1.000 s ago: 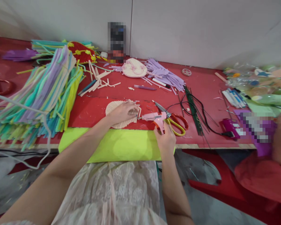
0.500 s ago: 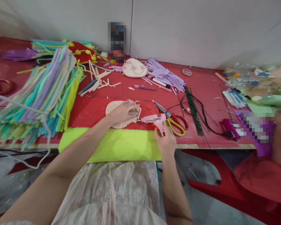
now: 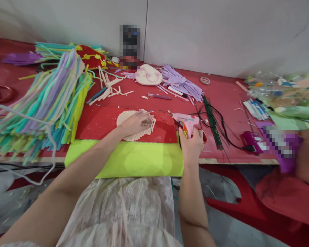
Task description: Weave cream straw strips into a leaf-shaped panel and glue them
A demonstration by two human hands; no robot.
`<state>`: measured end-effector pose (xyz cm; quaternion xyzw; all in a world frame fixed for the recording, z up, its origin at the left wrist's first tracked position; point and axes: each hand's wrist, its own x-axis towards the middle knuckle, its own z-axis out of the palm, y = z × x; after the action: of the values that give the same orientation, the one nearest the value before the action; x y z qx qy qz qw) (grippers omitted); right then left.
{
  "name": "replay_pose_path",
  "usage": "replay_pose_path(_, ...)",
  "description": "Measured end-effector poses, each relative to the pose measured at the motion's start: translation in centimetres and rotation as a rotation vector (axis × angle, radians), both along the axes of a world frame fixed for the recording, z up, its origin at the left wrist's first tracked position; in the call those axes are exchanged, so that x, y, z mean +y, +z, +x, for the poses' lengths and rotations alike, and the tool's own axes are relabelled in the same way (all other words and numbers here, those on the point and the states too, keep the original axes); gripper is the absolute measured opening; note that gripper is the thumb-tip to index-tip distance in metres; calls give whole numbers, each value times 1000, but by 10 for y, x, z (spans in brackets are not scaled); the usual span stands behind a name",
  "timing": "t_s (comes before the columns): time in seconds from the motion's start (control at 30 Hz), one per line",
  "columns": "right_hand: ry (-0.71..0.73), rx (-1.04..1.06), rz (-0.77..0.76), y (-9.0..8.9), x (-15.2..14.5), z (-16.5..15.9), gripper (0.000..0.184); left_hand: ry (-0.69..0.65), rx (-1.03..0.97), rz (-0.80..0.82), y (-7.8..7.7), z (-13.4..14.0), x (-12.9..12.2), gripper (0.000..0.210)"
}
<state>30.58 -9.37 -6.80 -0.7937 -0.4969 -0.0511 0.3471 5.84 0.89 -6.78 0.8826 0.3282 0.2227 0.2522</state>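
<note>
A rounded piece covered in cream pipe cleaners (image 3: 123, 120) lies on a red sheet (image 3: 100, 128) near the front of the table. My left hand (image 3: 135, 124) rests over its right half, with thumb and curled fingers closed at a bent pipe cleaner along its right edge; the exact grip is partly hidden. My right hand (image 3: 192, 142) is wrapped round the handle of a pink hot glue gun (image 3: 186, 120), whose nozzle points left, apart from the piece. Scissors with red and yellow handles lie beneath the gun, mostly covered by it and my hand.
Bundles of coloured pipe cleaners (image 3: 54, 96) fill the left side, and purple ones (image 3: 181, 82) lie behind. A finished-looking cream oval (image 3: 148, 74) sits at the back. Black cord (image 3: 222, 120) runs to a purple power box (image 3: 254, 141). A yellow-green sheet (image 3: 123, 157) overhangs the front edge. Another person sits at right.
My right hand has drawn the glue gun right and slightly up, away from the cream piece and over the scissors. My left hand has stayed about where it was.
</note>
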Motion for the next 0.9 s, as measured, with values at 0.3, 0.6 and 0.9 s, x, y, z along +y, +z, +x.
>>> replay_pose_path(0.3, -56, -53, -88, -2, 49, 7, 52, 40, -17, -19, -1, 0, -1, 25)
replay_pose_path(0.6, 414, 36, 100, -7, 27, -47, 20, 65, 5, -45, 2, 0, -3, 31)
replay_pose_path(0.9, 464, 44, 2, -11, 14, -77, 15, 59, 0, -29, 3, 0, -3, 35)
